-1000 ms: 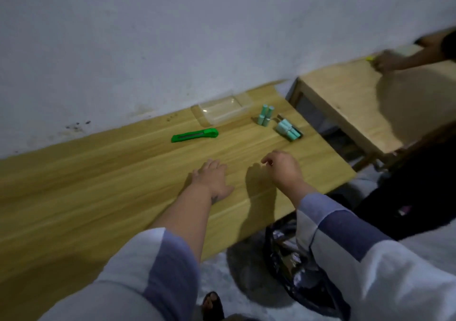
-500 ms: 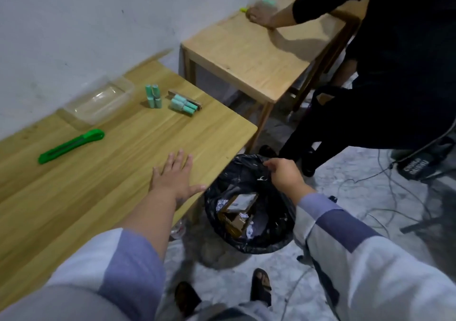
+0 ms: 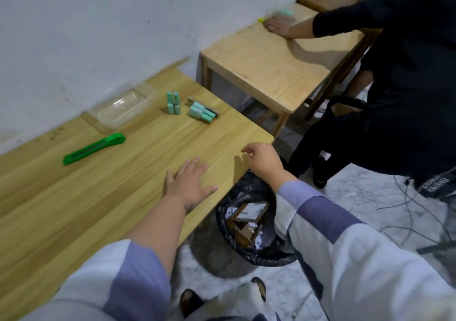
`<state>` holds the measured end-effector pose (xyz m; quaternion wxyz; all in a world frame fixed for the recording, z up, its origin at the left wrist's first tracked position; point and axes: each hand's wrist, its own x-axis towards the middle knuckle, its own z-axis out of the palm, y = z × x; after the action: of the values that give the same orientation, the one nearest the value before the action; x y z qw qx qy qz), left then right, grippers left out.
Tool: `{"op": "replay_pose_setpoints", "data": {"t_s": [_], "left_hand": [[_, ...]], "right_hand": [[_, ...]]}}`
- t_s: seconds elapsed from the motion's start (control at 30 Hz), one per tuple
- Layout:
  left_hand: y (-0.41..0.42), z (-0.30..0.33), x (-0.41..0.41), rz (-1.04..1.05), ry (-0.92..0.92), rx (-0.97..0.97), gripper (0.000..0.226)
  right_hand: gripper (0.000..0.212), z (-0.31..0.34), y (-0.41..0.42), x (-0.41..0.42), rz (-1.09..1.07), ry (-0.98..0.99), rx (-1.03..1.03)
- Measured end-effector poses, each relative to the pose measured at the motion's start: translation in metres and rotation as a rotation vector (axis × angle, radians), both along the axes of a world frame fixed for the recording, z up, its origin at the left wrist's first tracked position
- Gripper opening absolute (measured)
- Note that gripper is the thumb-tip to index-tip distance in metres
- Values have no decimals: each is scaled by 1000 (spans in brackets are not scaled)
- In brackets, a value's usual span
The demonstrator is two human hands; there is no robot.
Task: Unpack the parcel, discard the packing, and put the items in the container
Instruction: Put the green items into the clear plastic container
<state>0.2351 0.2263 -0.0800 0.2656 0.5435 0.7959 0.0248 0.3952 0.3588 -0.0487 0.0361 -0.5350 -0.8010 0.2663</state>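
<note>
Small teal cylinders stand upright in a cluster (image 3: 173, 103) near the table's far right corner, and more of them (image 3: 201, 112) lie beside a dark strip. A clear plastic container (image 3: 123, 107) sits against the wall, with nothing visible inside. My left hand (image 3: 190, 182) lies flat on the wooden table (image 3: 74, 197), fingers spread. Above the table's right edge hovers my right hand (image 3: 262, 159), loosely curled and holding nothing. Below it on the floor a black bin bag (image 3: 251, 224) holds cardboard and wrapping.
A green utility knife (image 3: 95, 148) lies on the table left of the container. A second wooden table (image 3: 266, 66) stands to the right, where another person in black rests a hand (image 3: 278, 24). Cables run over the floor at right.
My right hand went from the tabletop out over the bin bag, then rose back to the table's edge. My left hand stayed flat on the table. The view swung right.
</note>
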Motion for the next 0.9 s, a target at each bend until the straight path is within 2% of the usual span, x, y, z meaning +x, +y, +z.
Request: {"op": "replay_pose_setpoints", "data": {"t_s": [0.1,0.2,0.4,0.53,0.7,0.77,0.9], "left_hand": [[4,9,-23,135,-2,96,68],[11,15,-57,340,30,200,68],[27,28,-131,706,108,390,81],[40,21,-176,911,93,404,93],[56,10,-211,1024,20,390,100],[60,7,-214,1052,23,368,99],[67,8,-217,1065,27,320,95]], "right_hand": [[30,6,5,-31,64,2,-6],[29,10,17,-61,125,15,-3],[68,1,56,-125,189,-53,8],[62,-10,81,-156,246,-149,40],[50,-6,114,-178,286,-174,53],[49,1,127,-187,352,-165,-13],[51,16,137,-208,412,3,-198]]}}
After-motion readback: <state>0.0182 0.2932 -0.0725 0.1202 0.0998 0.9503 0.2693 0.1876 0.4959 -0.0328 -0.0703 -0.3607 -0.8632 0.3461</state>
